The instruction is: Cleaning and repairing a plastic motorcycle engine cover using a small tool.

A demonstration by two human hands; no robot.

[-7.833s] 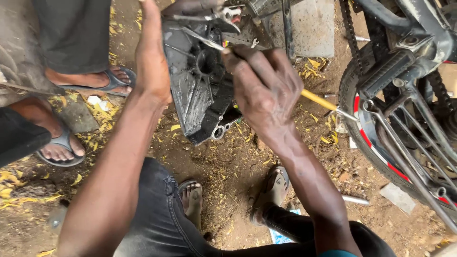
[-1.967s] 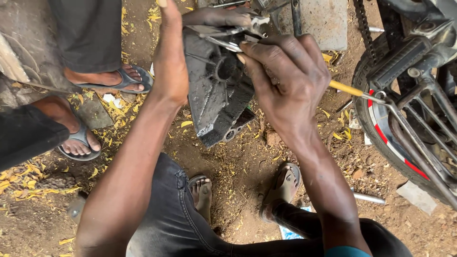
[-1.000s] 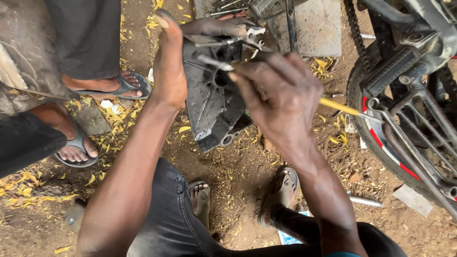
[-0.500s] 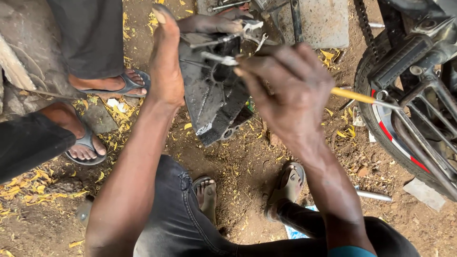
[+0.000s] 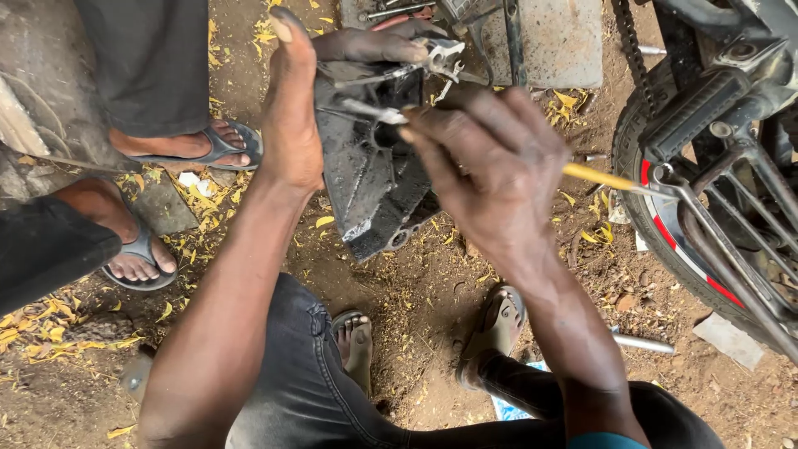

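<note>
Motorbike wheel [image 5: 665,224], concrete slab [image 5: 557,41], bystander's sandals [image 5: 220,150]

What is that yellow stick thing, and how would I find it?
Start at the motorcycle wheel with the red stripe on the right. Just left of it is the person's right hand, working at a dark metal engine cover. The tool's yellow handle pokes out of that hand toward the wheel, the only bright straight thing there.

Left hand [image 5: 295,125] steadies engine cover [image 5: 370,179]; right hand [image 5: 499,175] holds screwdriver [image 5: 603,177].

Engine cover [image 5: 374,179] between hands, wheel [image 5: 706,199] right.
</note>
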